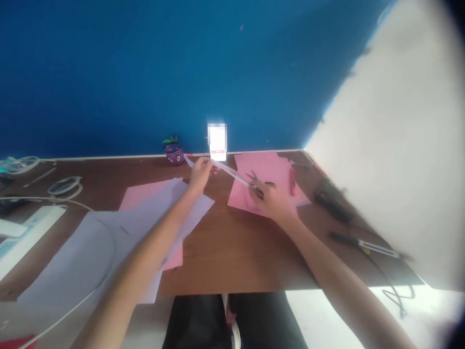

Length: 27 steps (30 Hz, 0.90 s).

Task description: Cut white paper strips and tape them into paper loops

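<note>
My left hand (202, 173) pinches a thin pale paper strip (234, 173) above the middle of the table. A short end of the strip sticks out to the left of the fingers. The strip stretches across to my right hand (267, 196), whose fingers are curled around a pair of scissors (252, 175) and meet the strip's other end. The scissors' blades point up and left; the handles are mostly covered by the fingers. Under my right hand lie pink sheets (240, 196). Below my left forearm, pale lavender sheets (98, 247) overlap more pink paper (140, 194).
A lit phone (218, 145) stands against the blue wall, with a purple cup (174, 153) to its left. A red pen-like item (292, 182) rests on the pink sheets. Dark corded tools (332, 203) lie at the right; a white cable (82, 301) crosses the left side.
</note>
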### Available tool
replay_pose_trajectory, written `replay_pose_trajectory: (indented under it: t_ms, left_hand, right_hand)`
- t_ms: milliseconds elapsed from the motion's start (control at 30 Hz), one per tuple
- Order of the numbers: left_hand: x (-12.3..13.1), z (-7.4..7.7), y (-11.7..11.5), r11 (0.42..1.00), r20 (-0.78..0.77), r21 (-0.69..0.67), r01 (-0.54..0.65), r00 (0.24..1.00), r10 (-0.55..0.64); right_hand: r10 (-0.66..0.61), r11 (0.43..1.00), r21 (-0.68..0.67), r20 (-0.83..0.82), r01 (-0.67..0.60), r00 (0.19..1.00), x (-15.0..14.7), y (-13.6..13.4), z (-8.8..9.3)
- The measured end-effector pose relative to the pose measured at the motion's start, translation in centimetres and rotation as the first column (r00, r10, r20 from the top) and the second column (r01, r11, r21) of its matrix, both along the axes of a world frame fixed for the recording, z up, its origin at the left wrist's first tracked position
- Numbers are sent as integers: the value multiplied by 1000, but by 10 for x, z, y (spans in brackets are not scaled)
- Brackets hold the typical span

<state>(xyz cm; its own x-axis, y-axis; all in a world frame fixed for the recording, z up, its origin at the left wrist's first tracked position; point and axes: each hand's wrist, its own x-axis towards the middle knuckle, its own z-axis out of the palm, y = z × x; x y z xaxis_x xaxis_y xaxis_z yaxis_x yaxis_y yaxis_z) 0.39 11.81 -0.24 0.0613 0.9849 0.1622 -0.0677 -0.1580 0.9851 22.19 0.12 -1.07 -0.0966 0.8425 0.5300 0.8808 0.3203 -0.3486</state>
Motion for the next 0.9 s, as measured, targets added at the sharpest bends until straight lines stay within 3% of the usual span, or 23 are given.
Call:
replay_pose_trajectory:
  t_ms: [200, 400, 533, 767, 900]
  left_hand:
    - [-8, 25, -2, 991, 1, 123, -49, 999, 49]
    - [-3, 46, -16, 975, 51, 214, -61, 997, 52]
    - [1, 56, -25, 961, 43, 259, -93, 996, 85]
    - [-4, 59, -24, 934, -76, 331, -134, 983, 168]
    - [-6, 50, -17, 960, -102, 268, -85, 988, 116]
  right_hand:
    - [114, 993, 29, -194, -111, 974, -14, -5, -3]
    - [221, 967, -28, -411, -254, 885, -19, -9, 1]
    - [242, 963, 2, -437, -268, 866, -24, -11, 1]
    - [232, 972, 69, -442, -225, 866, -26, -15, 1]
    - [194, 979, 43, -506, -200, 840, -23, -15, 2]
